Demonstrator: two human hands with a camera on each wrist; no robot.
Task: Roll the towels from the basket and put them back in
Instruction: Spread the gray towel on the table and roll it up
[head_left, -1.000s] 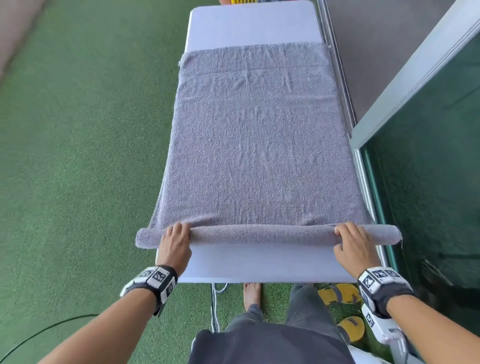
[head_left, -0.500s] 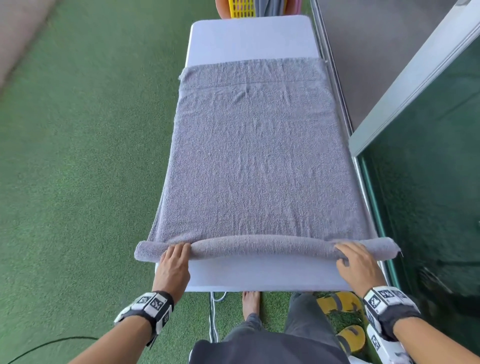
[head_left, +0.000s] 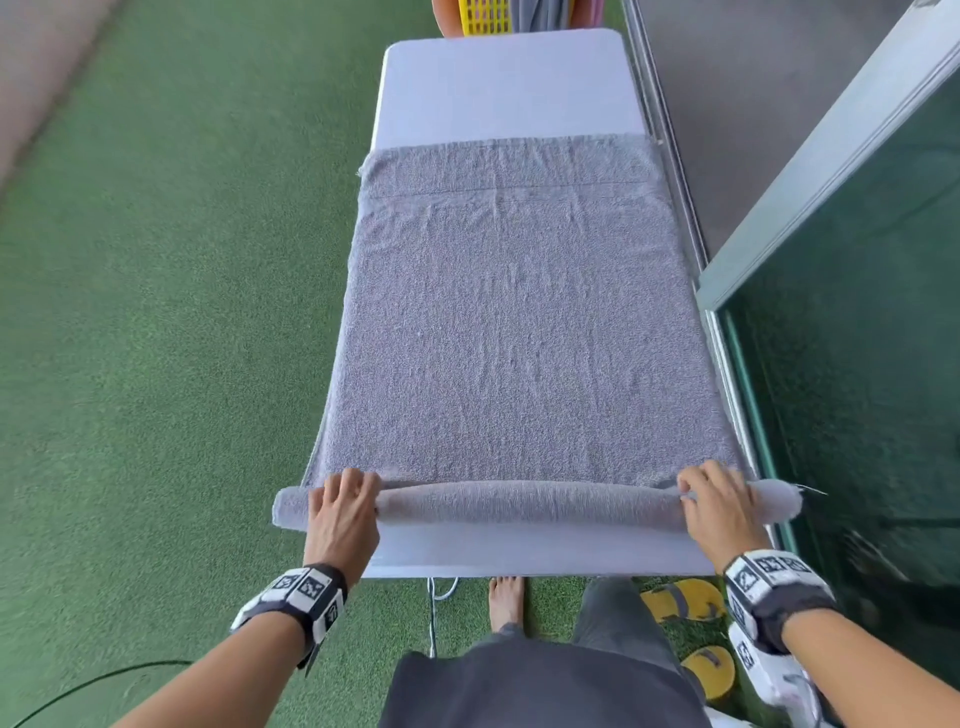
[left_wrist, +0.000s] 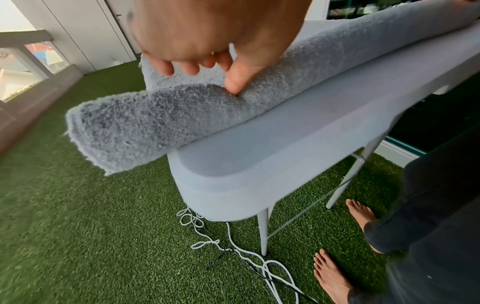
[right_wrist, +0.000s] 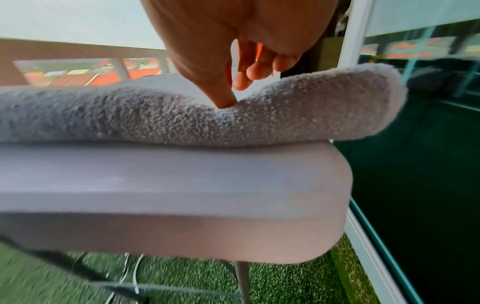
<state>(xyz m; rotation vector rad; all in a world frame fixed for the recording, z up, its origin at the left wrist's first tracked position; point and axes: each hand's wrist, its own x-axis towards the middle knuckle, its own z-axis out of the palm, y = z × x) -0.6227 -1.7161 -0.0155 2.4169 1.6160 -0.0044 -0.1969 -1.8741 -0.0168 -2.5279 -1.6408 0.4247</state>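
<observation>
A grey towel (head_left: 519, 322) lies spread along the white table (head_left: 509, 83). Its near end is wound into a thin roll (head_left: 530, 506) across the table's front. My left hand (head_left: 343, 501) grips the roll near its left end, fingers curled over the top and thumb pressed into the near side (left_wrist: 233, 86). My right hand (head_left: 714, 499) grips the roll near its right end the same way, thumb dug into the cloth (right_wrist: 224, 102). Both roll ends (left_wrist: 109, 131) (right_wrist: 363, 102) overhang the table's sides. A basket (head_left: 485, 15) shows beyond the far end.
Green turf (head_left: 156, 312) covers the floor on the left. A glass door and its frame (head_left: 831, 182) run close along the right. White cables (left_wrist: 233, 246) lie under the table near my bare feet (left_wrist: 335, 277). Yellow slippers (head_left: 680, 600) sit by the right foot.
Both hands have turned the roll a little further up the towel, and it looks slightly thicker. The view has tilted up, bringing the basket at the far end into sight.
</observation>
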